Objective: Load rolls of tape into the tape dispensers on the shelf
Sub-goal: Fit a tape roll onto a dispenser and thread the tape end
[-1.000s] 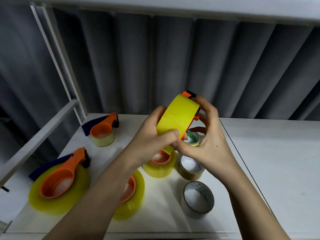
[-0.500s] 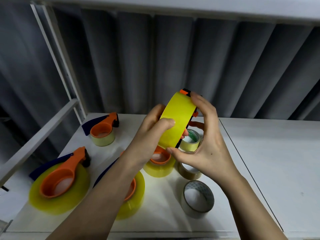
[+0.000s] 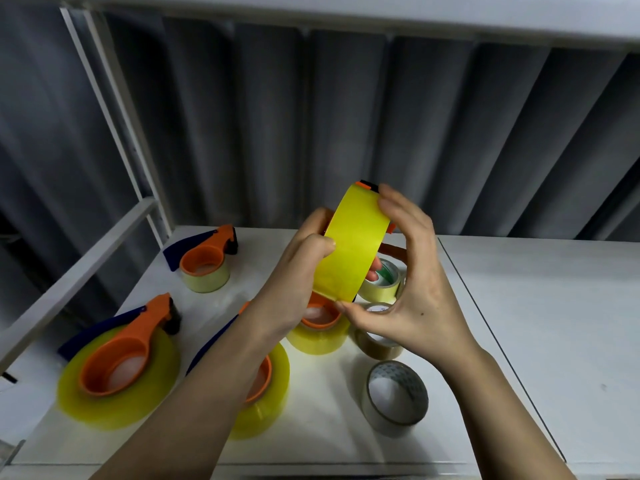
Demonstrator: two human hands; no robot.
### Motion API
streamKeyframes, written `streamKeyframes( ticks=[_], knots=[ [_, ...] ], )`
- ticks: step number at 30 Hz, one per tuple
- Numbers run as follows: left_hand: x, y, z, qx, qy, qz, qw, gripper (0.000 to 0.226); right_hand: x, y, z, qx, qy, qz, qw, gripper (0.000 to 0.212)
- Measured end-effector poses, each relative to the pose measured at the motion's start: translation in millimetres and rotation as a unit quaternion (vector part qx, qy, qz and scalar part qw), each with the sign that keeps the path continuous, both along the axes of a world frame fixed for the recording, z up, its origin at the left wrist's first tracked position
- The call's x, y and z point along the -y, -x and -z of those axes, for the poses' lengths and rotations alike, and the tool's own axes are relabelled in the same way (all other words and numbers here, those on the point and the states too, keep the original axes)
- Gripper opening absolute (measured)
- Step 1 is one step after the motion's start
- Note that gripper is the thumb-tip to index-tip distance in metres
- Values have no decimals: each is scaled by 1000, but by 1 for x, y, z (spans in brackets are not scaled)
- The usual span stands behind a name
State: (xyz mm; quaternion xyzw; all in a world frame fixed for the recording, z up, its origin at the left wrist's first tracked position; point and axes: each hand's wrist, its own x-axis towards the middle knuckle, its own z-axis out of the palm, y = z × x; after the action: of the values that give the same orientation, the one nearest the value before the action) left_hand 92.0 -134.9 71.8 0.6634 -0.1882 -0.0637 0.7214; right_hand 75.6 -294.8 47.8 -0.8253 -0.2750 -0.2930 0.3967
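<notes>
You grip a yellow tape roll (image 3: 351, 249) on its orange dispenser (image 3: 366, 185) with left hand (image 3: 304, 271) and right hand (image 3: 412, 271), four loaded dispensers and three bare rolls waiting on the shelf (image 3: 519, 306).

Both forearms are bare, with no sleeve showing up to the bottom edge of the view. The left hand (image 3: 304, 268) and right hand (image 3: 412, 289) wear no gloves, rings or watch. Fingernails are short and unpainted.
</notes>
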Motion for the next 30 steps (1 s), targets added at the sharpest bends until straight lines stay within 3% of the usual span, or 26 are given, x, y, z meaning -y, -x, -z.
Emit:
streamKeyframes(
  ticks=[4,10,14,22,30],
  knots=[
    [-1,-4,3,25,-34,16,999,35,4,2,0,-47,-34,-8,998,101],
    [-1,-1,7,42,-43,38,997,46,6,1,1,-95,-67,-11,993,102],
    [3,-2,7,60,-35,1,998,31,5,1,1,-58,-51,-11,997,99],
    [12,-1,5,60,-1,-17,998,29,5,0,1,-17,-24,-1,1000,98],
    [9,-3,7,55,-14,4,998,42,6,-2,2,-22,-24,6,999,99]
  ],
)
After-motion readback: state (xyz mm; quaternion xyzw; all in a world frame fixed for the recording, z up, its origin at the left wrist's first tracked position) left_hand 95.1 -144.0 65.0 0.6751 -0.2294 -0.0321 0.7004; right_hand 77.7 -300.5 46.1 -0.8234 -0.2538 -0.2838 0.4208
